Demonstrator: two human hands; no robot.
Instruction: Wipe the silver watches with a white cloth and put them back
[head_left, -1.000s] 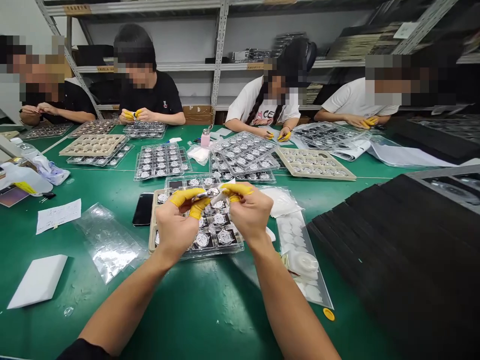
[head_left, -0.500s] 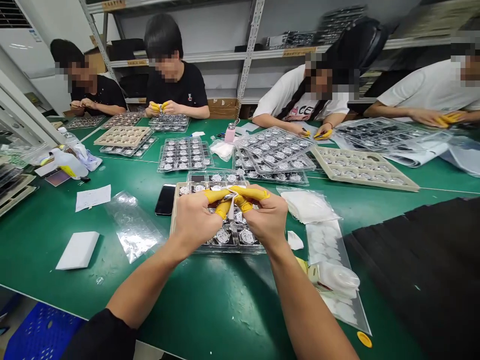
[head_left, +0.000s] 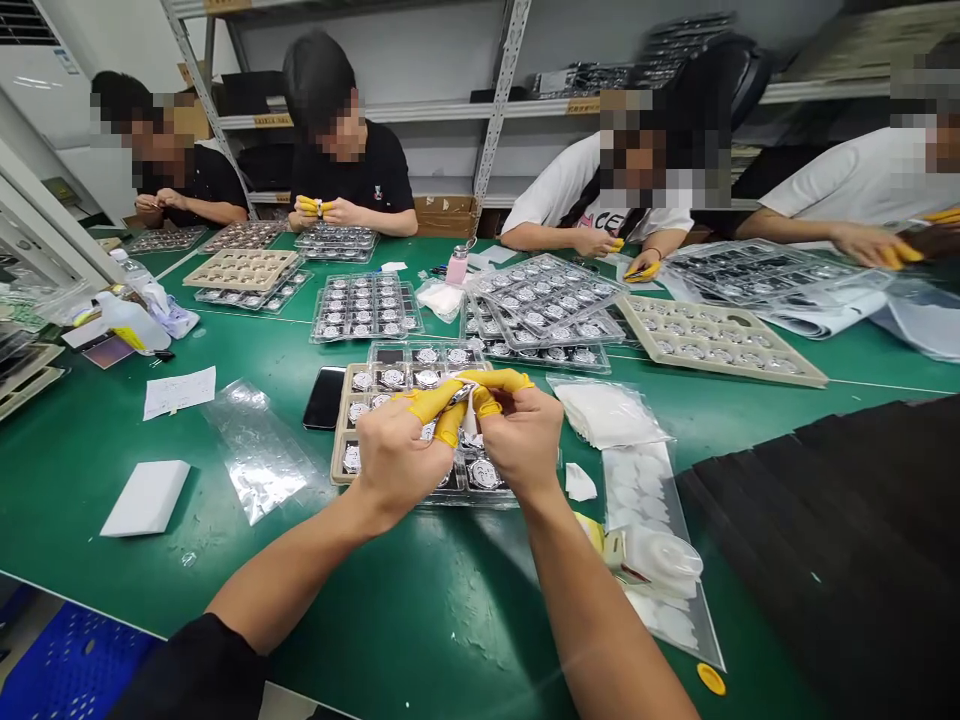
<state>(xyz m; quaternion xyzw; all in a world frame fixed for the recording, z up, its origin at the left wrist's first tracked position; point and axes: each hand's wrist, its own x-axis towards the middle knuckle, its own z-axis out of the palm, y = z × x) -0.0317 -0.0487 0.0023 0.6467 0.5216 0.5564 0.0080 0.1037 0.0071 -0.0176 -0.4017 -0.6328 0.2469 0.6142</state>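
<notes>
My left hand (head_left: 394,450) and my right hand (head_left: 521,435) meet above a clear tray of round silver parts (head_left: 346,462) on the green table (head_left: 420,600). Both wear yellow finger cots. Together they pinch a small silver part with a white strip (head_left: 466,410) between the fingertips. The fingers of both hands are curled closed around it. A black phone (head_left: 325,397) lies just left of the tray.
Several more trays of parts (head_left: 365,306) fill the table's middle and far side, where other people work. Clear bags (head_left: 259,455), a white pad (head_left: 146,497) and paper note (head_left: 178,391) lie left. White pads in plastic (head_left: 641,495) and black foam sheets (head_left: 840,540) lie right.
The view swung left a second ago, then settled. My hands closed in on each other and stay together over the tray, turning the small part slightly.
</notes>
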